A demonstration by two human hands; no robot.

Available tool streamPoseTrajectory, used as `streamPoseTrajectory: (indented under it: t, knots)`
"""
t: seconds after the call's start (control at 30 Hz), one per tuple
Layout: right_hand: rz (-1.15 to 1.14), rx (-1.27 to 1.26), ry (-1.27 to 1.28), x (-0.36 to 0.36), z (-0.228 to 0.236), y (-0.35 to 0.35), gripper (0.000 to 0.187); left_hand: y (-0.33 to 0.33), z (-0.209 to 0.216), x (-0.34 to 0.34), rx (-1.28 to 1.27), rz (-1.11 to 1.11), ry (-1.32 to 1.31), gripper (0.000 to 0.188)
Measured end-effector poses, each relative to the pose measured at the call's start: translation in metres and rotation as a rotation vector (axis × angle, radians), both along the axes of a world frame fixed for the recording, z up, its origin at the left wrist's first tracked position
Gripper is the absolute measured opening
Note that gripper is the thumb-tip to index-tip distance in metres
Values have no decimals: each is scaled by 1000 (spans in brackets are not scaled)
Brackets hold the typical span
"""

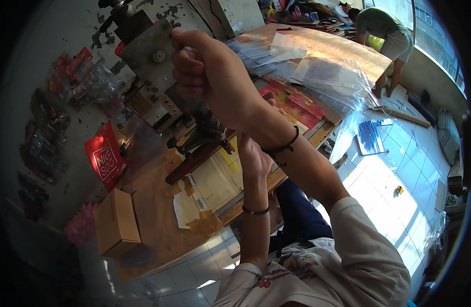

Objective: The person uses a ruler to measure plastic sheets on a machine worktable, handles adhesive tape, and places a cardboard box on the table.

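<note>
The machine stands in the upper left of the frame, with its dark lower parts near the centre. The right hand is raised in front of its edge, at upper centre, and the fingers are curled toward the palm. The left hand is at the centre, below the right wrist; its fingers are mostly hidden there, so I cannot tell their state. Pale sheets lie beside it on the table. A box sits at lower left, below a red bag.

Red bag, at left side | white capital lettering in two lines, inside white outline | is readable
</note>
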State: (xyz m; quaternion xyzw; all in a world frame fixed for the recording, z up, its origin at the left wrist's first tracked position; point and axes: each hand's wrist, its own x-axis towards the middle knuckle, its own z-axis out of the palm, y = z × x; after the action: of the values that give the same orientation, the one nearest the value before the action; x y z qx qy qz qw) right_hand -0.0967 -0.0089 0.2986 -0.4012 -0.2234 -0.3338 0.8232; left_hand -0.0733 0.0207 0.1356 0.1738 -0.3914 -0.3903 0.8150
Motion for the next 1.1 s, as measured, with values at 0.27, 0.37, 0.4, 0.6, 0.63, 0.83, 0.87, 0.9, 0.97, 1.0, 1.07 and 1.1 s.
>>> streamPoseTrajectory:
  t: [0.27, 0.37, 0.4, 0.6, 0.63, 0.83, 0.87, 0.9, 0.97, 1.0, 1.07, 1.1]
  knots:
    - [-729, -508, 53, 4, -11, -26, 32, 38, 14, -5, -22, 969, -959, 28]
    - [-817, -524, 2, 12, -18, -24, 33, 34, 8, -4, -70, 1137, -1011, 26]
    - [-803, -519, 53, 13, -20, -23, 34, 34, 5, -3, -123, 1184, -1037, 24]
    - [-721, -406, 95, 20, -27, -37, 34, 25, -12, 3, -111, 755, -641, 20]
    - [-674, -370, 107, 19, -28, -38, 34, 24, -18, 4, -67, 513, -337, 19]
    - [-634, -481, 161, 9, -48, -57, 34, 52, -11, 15, -10, 371, -298, 13]
    - [-636, -501, 144, -6, -51, -67, 34, 64, -7, 22, -31, 533, -448, 16]
    - [-638, -518, 59, -23, -53, -75, 34, 84, 0, 31, -17, 685, -582, 17]
    - [-975, -723, 56, -81, -53, -99, 38, 119, 29, 39, -85, 900, -762, 18]
    - [-1156, -639, 60, -105, -52, -96, 38, 136, 48, 40, -153, 973, -816, 17]
    - [-1179, -927, 292, -150, -55, -96, 45, 179, 69, 49, -283, 1152, -905, 19]
    - [-1054, -1039, 410, -167, -63, -94, 44, 192, 69, 53, -277, 1168, -901, 19]
